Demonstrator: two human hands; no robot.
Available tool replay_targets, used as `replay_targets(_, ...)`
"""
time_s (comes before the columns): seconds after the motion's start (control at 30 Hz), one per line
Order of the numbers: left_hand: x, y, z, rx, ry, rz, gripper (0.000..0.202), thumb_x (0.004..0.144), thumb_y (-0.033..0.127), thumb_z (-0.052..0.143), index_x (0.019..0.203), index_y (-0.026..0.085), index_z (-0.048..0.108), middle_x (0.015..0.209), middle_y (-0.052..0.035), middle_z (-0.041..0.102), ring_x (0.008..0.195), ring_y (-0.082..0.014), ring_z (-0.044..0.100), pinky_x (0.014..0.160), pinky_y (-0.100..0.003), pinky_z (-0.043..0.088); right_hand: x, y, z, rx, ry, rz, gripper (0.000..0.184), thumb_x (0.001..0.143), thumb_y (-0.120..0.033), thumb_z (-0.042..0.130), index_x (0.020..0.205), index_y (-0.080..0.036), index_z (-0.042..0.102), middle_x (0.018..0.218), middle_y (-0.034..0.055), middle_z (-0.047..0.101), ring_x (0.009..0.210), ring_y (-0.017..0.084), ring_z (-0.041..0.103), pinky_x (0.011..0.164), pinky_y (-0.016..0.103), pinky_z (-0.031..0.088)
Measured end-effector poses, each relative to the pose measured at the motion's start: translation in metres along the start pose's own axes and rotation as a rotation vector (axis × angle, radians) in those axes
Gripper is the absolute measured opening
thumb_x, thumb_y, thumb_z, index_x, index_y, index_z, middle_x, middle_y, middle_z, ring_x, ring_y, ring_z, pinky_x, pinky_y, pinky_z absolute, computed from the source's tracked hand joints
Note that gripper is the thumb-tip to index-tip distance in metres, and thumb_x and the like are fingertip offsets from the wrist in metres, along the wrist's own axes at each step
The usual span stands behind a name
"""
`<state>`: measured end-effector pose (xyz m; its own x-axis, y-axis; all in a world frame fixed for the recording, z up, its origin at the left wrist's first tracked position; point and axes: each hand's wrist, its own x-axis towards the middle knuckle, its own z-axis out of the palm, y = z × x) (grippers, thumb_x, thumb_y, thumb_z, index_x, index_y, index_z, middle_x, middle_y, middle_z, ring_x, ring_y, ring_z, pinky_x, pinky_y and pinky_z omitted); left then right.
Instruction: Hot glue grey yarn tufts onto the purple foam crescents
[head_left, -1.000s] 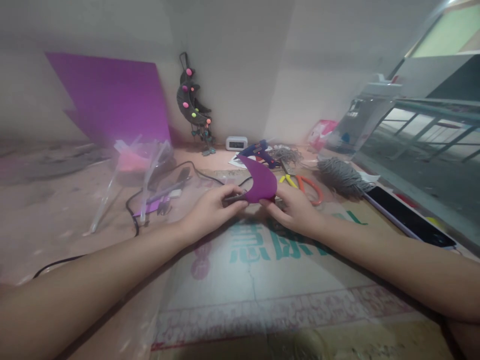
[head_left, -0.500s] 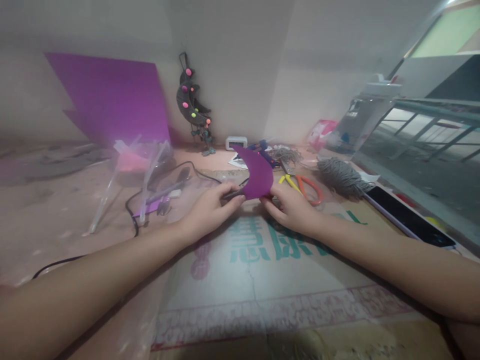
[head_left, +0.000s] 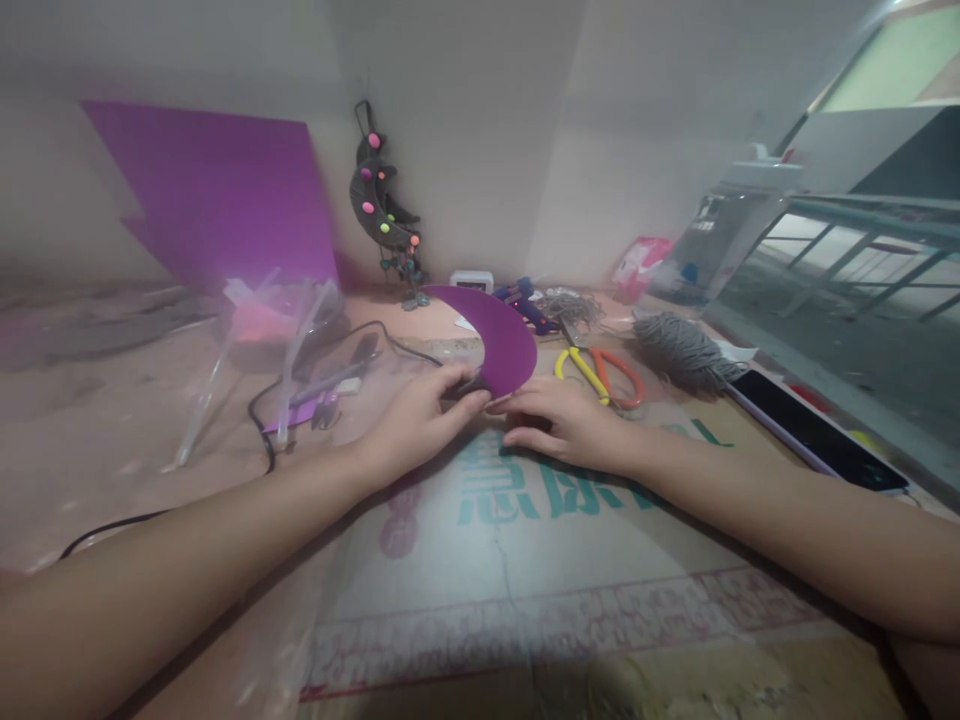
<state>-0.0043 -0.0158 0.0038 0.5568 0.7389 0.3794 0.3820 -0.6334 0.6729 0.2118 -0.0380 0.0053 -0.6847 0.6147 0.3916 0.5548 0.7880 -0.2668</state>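
Observation:
A purple crescent moon cutout [head_left: 511, 345] stands tilted above the cardboard, its upper tip pointing left. My left hand [head_left: 435, 410] pinches its lower end between thumb and fingers, where a dark grey part shows. Against the bottom edge of the crescent rests a fingertip of my right hand [head_left: 562, 420]; its thumb is held apart below, with nothing gripped between. Scissors [head_left: 607, 378] with yellow and orange handles lie just beyond my right hand. A blue glue gun [head_left: 525, 300] sits behind the crescent.
Purple sheets [head_left: 225, 190] and a decorated grey moon hanging [head_left: 382, 205] lean on the wall. Glue sticks [head_left: 196, 410] and a black cord [head_left: 259, 420] lie left. Grey yarn [head_left: 682, 350], a phone [head_left: 817, 430] and a clear bottle [head_left: 727, 230] stand right. Printed cardboard [head_left: 600, 560] covers the front.
The crescent has turned, its upper tip swinging left and more of its face showing. My right hand has shifted left along its bottom edge, uncovering the yellow scissor handle.

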Motion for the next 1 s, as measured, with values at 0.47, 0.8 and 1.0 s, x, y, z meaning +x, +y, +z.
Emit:
replay_targets(0.47, 0.0, -0.001, 0.0, 0.065, -0.003, -0.022, 0.022, 0.09, 0.035, 0.046, 0.087, 0.016, 0.057, 0.084, -0.0023, 0.06, 0.078, -0.0163, 0.055, 0.071, -0.027, 0.041, 0.0, -0.006, 0.002, 0.062, -0.053, -0.047, 0.012, 0.088, -0.021, 0.057, 0.089, -0.016, 0.068, 0.084, 0.0048, 0.065, 0.082, 0.015, 0.057, 0.076, 0.029, 0.045)
replay_targets(0.8, 0.0, -0.001, 0.001, 0.084, -0.001, -0.017, 0.023, 0.09, 0.034, 0.045, 0.08, 0.016, 0.054, 0.076, 0.0, 0.055, 0.071, -0.0141, 0.05, 0.065, -0.026, 0.038, -0.004, -0.01, -0.001, -0.15, 0.045, -0.206, 0.02, 0.092, -0.024, 0.049, 0.088, -0.014, 0.065, 0.092, 0.0111, 0.063, 0.085, 0.018, 0.057, 0.074, 0.031, 0.047)
replay_targets(1.0, 0.002, -0.004, 0.001, 0.066, 0.02, -0.032, 0.024, 0.089, 0.034, 0.047, 0.075, 0.016, 0.053, 0.07, 0.0016, 0.052, 0.067, -0.0129, 0.048, 0.061, -0.025, 0.036, -0.004, -0.022, -0.003, -0.16, 0.084, -0.458, 0.014, 0.09, -0.015, 0.049, 0.092, -0.013, 0.062, 0.108, 0.0133, 0.066, 0.099, 0.018, 0.059, 0.087, 0.034, 0.047)
